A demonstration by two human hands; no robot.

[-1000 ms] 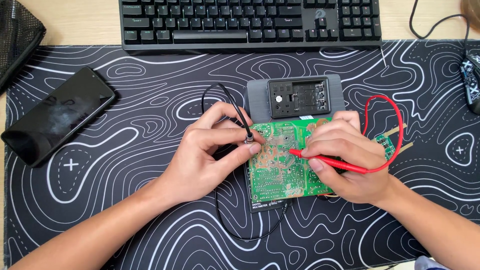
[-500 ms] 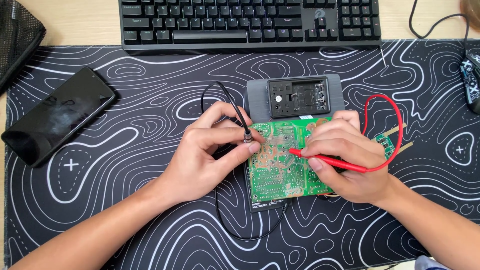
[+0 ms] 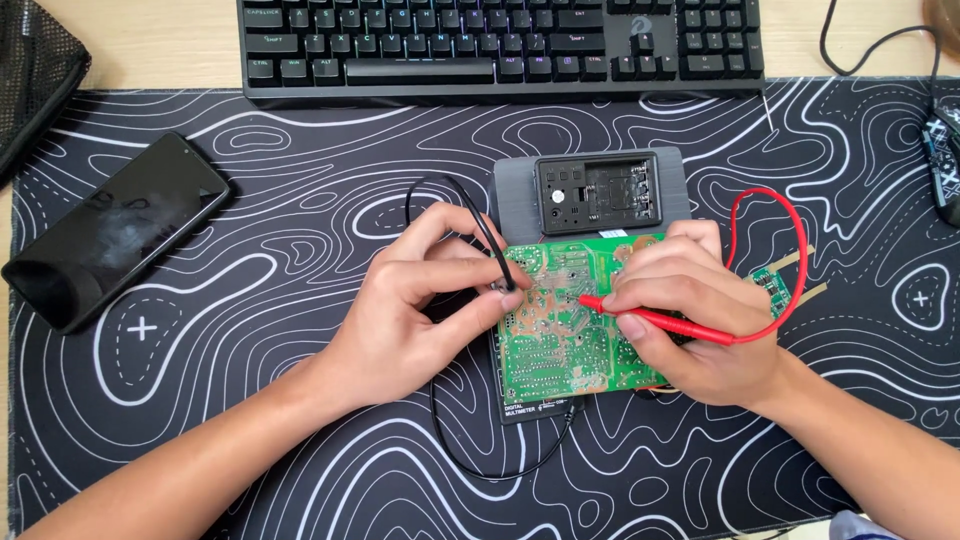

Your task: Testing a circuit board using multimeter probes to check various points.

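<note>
Head view: nearest the camera, two bare forearms come in from the lower corners and meet over a black desk mat (image 3: 300, 440) with white wavy lines. A loop of black lead (image 3: 470, 455) lies on the mat between the arms, just below the board. The left hand (image 3: 420, 310) has its fingers pinched closed around a black probe (image 3: 497, 262), whose tip rests on the left edge of the green circuit board (image 3: 560, 340). The right hand (image 3: 700, 320) grips a red probe (image 3: 660, 320) like a pen, fingers closed on it, with the tip touching the solder side of the board near its middle. The board lies flat under both hands, on top of a dark meter (image 3: 530, 408) whose lower edge shows just beneath it. A red lead (image 3: 790, 250) arcs from the right hand up and around to the right. Just right of that hand, a small green board (image 3: 772, 285) with tan strips lies on the mat.

Beyond the hands, touching the top edge of the circuit board, sits a grey case (image 3: 590, 190) with an open black compartment. Far left, a black phone (image 3: 110, 235) lies face up at an angle on the mat, well apart from the hands. A mesh pouch (image 3: 35, 70) shows at the top left corner. At the far edge, a black keyboard (image 3: 500, 45) rests on the wooden desk (image 3: 150, 40). A mouse (image 3: 945, 160) peeks in at the right edge.
</note>
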